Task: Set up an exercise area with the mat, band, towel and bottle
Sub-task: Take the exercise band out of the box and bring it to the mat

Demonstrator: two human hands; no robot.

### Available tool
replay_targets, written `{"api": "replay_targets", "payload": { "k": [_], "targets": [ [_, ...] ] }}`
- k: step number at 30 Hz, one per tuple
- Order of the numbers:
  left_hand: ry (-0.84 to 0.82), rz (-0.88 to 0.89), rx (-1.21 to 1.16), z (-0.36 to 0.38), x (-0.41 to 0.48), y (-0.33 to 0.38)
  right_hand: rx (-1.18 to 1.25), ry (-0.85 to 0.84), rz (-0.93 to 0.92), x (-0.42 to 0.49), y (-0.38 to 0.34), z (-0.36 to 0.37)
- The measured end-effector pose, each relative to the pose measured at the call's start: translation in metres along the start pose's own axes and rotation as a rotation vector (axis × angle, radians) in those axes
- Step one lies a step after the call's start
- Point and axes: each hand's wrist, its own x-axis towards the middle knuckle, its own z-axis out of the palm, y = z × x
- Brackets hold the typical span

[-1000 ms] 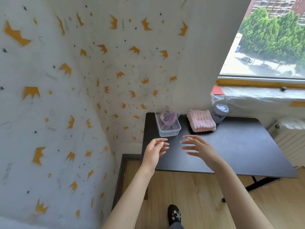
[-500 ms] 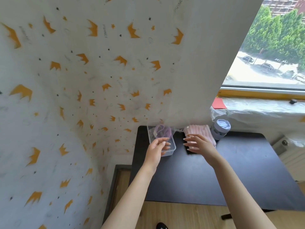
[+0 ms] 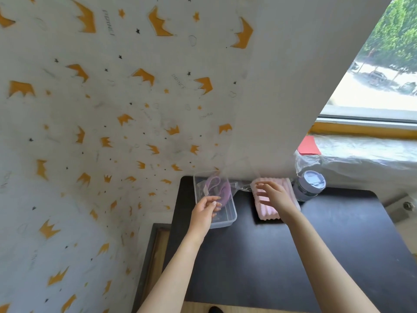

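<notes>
Head view: pink towel (image 3: 267, 211) lies folded directly under my right hand (image 3: 274, 196), whose fingers are spread and hold nothing. Purple band (image 3: 219, 188) sits in the clear container (image 3: 225, 222) just beyond my left hand (image 3: 204, 213), fingers loosely curled, empty. Bottle (image 3: 309, 185) stands just right of my right hand on the black table (image 3: 293, 256).

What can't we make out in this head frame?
1. Mat: none recognisable in the head view; the floor is mostly cut off by the bottom edge.
2. Band: in the clear container, smeared by plastic; the left hand covers its near part, contact unclear.
3. Towel: middle hidden under the right hand; touching or hovering, cannot tell.
4. Bottle: fill level unreadable through the tinted wall.
</notes>
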Motion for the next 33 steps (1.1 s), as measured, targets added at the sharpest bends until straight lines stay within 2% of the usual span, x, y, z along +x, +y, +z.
{"api": "replay_targets", "payload": {
  "k": [6,14,19,23,30,33],
  "targets": [
    [-0.131,0.087,0.497,-0.001,0.022,-0.026,-0.156,0.075,-0.073,0.034,0.007,-0.005],
    [-0.190,0.101,0.653,0.014,0.037,-0.036,-0.106,0.240,-0.101,0.056,0.010,-0.009],
    [-0.268,0.100,0.793,0.020,0.038,-0.045,-0.106,0.136,-0.028,0.067,0.018,-0.014],
    [-0.296,0.091,0.800,0.025,0.036,-0.045,-0.097,0.088,-0.023,0.068,0.022,-0.015],
    [-0.309,0.038,0.732,0.025,0.034,-0.046,0.072,0.037,0.003,0.065,0.020,-0.014],
    [-0.240,0.044,0.677,0.024,0.038,-0.037,0.092,-0.034,0.020,0.061,0.012,-0.011]
  ]
}}
